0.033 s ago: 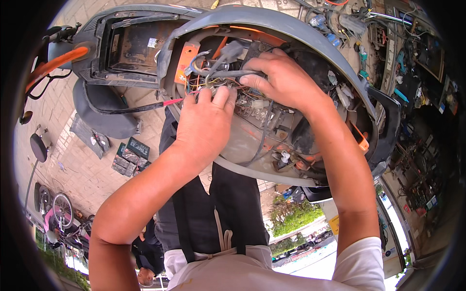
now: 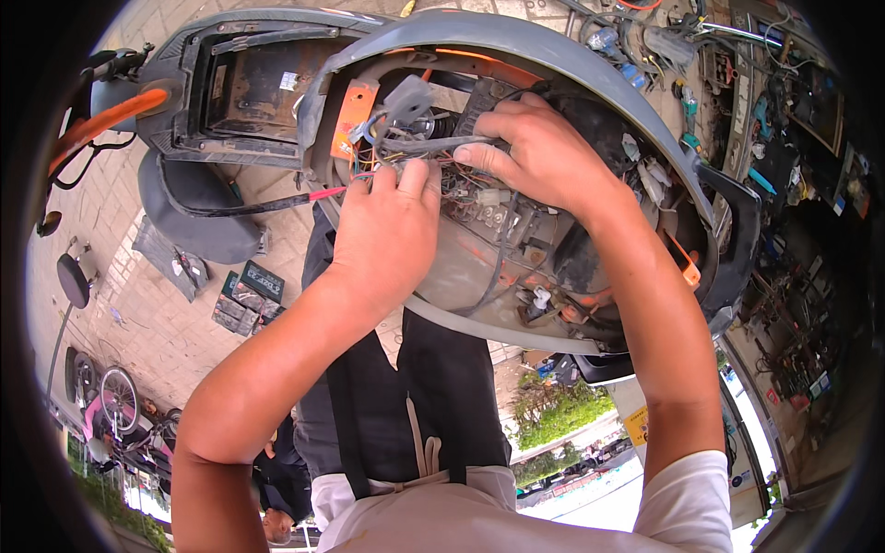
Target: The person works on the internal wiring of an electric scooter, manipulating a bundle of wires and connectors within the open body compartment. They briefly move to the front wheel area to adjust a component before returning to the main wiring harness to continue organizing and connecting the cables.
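Note:
Over the open body of a grey scooter (image 2: 470, 28), my left hand (image 2: 387, 226) is closed, fingertips curled down among thin coloured wires; what they hold is hidden. A black sheathed cable with a red tip (image 2: 327, 193) runs beside it. My right hand (image 2: 544, 157) grips a thick dark cable bundle (image 2: 433, 145) with thumb and fingers. Near both hands are a grey plastic piece (image 2: 406, 97), an orange bracket (image 2: 354, 118) and translucent connectors (image 2: 489, 210).
A detached black curved panel (image 2: 207, 226), batteries (image 2: 253, 295) and a bicycle (image 2: 120, 405) lie or stand on the paving at left. Tools and parts (image 2: 765, 157) crowd the right side. Another person (image 2: 281, 479) is behind my left arm.
The grey plastic piece above the wires has shifted and tilted slightly leftward. My left fingers have edged a little upward; my right hand is nearly in the same place.

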